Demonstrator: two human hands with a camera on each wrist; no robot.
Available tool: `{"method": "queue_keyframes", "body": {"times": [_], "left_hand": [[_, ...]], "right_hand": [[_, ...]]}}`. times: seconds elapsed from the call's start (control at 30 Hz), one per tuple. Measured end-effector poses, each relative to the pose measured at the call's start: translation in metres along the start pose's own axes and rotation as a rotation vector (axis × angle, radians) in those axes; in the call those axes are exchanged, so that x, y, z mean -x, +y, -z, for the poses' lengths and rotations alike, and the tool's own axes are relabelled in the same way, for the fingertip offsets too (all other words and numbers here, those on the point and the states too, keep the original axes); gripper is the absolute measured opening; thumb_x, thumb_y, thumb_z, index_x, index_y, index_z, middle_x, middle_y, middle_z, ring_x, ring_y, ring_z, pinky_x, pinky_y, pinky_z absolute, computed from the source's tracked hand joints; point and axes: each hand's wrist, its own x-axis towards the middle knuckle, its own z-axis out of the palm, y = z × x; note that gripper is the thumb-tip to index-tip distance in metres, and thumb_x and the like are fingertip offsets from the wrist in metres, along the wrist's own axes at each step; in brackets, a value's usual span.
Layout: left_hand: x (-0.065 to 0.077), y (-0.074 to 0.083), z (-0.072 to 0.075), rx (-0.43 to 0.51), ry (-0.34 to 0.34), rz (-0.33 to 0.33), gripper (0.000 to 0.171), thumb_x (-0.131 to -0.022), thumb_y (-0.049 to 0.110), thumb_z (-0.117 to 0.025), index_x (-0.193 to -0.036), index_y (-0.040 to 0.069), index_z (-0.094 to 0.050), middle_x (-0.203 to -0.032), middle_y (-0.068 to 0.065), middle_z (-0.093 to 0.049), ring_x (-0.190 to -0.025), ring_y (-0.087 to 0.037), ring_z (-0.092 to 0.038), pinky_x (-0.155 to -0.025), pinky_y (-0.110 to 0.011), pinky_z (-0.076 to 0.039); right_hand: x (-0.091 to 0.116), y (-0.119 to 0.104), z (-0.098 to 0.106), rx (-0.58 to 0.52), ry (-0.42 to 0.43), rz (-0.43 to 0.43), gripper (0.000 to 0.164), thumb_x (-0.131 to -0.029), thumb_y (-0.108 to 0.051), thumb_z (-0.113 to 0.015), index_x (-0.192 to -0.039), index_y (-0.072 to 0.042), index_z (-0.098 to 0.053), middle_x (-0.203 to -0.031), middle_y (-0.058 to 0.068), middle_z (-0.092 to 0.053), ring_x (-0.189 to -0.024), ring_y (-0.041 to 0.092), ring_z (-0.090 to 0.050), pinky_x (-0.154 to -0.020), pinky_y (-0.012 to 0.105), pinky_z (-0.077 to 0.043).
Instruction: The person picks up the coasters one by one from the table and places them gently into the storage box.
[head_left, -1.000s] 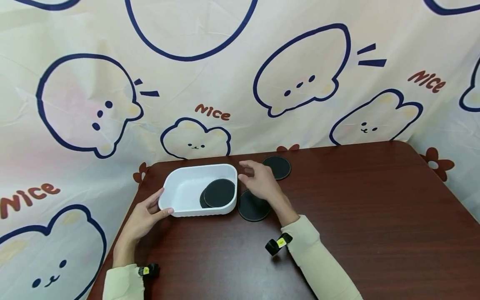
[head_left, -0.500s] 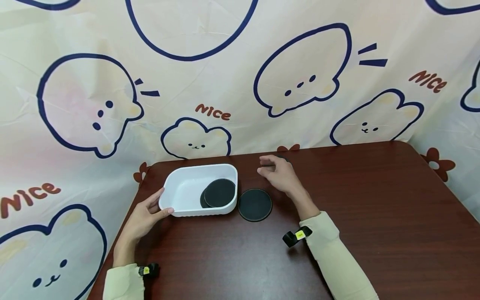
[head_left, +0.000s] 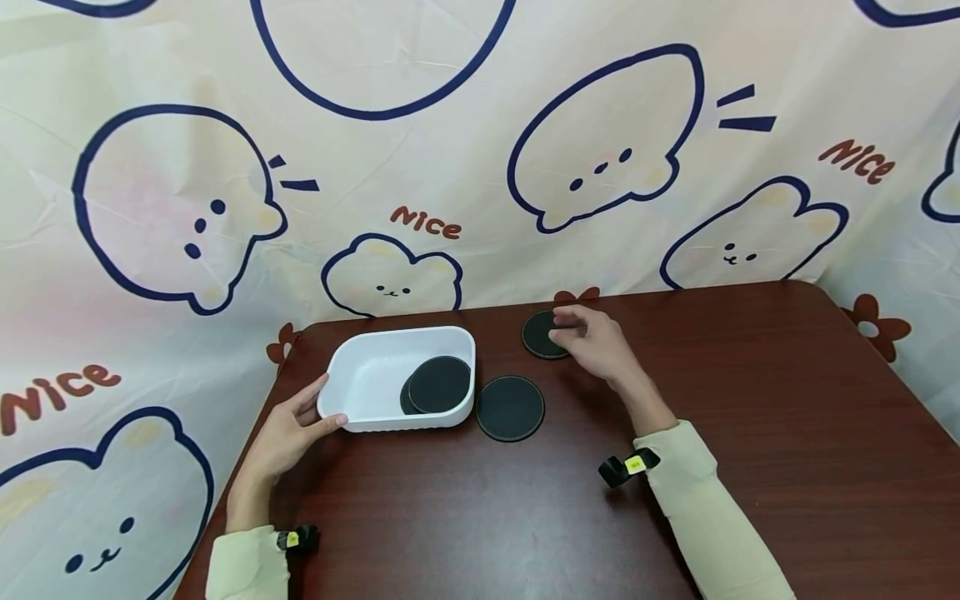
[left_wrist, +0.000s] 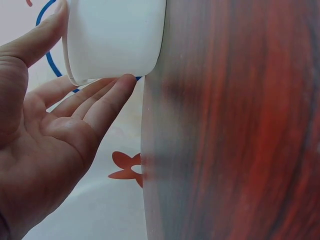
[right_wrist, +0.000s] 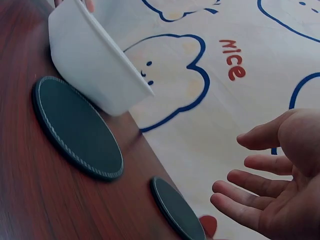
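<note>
My left hand holds the left end of a white plastic tub, thumb at the front corner and fingers along the end wall. Two dark round coasters overlap inside the tub at its right end. Just right of the tub, a stitched-edge coaster lies flat on the table. Farther back lies another coaster, its right part covered in the head view by my right hand. In the right wrist view that hand is empty, thumb and fingers spread apart, beside the back coaster.
The dark wooden table ends at the back against a printed cloth with cartoon outlines. Each wrist carries a small black camera, such as the right one. The cloth also hangs along both sides.
My right hand has moved rightward from beside the tub, passing over the back coaster to its right side. Both loose coasters show more fully. The left hand and tub stay put.
</note>
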Motion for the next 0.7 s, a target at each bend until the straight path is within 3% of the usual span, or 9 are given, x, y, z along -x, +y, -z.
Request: {"method": "queue_keyframes", "body": {"times": [0.47, 0.7], "left_hand": [[0.0, 0.001, 0.0, -0.003, 0.002, 0.003, 0.091, -0.101, 0.025, -0.078, -0.171, 0.009, -0.024, -0.169, -0.03, -0.037, -0.145, -0.046, -0.056, -0.091, -0.005, -0.051], [0.0, 0.001, 0.0, -0.008, 0.002, 0.003, 0.091, -0.1, 0.025, -0.079, -0.171, 0.009, -0.025, -0.169, -0.03, -0.038, -0.143, -0.046, -0.057, -0.094, -0.009, -0.054]], "right_hand": [[0.01, 0.026, 0.038, 0.059, -0.013, -0.057, 0.055, -0.11, -0.025, -0.062, -0.16, -0.006, -0.049, -0.159, 0.02, -0.056, -0.142, 0.04, -0.059, -0.114, 0.058, -0.053], [0.014, 0.038, 0.049, 0.112, -0.079, -0.055, 0.067, -0.112, -0.034, -0.058, -0.168, -0.006, -0.034, -0.17, 0.022, -0.041, -0.156, 0.045, -0.042, -0.123, 0.064, -0.041]]}}
